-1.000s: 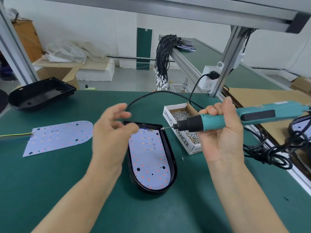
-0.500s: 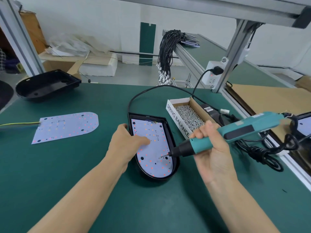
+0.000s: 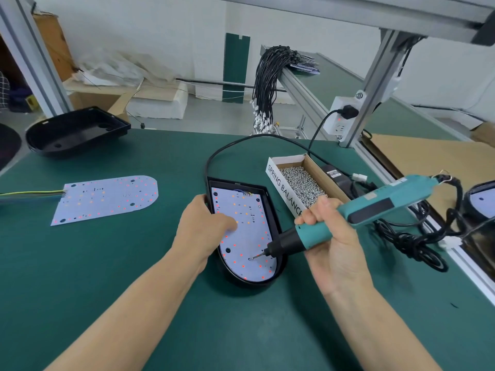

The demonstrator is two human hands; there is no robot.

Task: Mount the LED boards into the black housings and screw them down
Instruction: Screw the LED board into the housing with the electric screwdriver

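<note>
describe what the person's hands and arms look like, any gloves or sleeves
Both the left hand and the right hand are bare, with no gloves. Both forearms are uncovered as far as the frame shows, with no sleeve edge in view. No rings, watch, wristband or markings show on either hand or wrist.

A small electronics assembly workshop is being shown: a green-matted workbench [image 3: 107,263] is being framed by aluminium extrusion posts [image 3: 375,84] carrying a power socket [image 3: 341,116], bundled wire harnesses [image 3: 267,84] are being hung over a rail, and cardboard cartons [image 3: 93,97] (some opened) are being stored behind.
</note>
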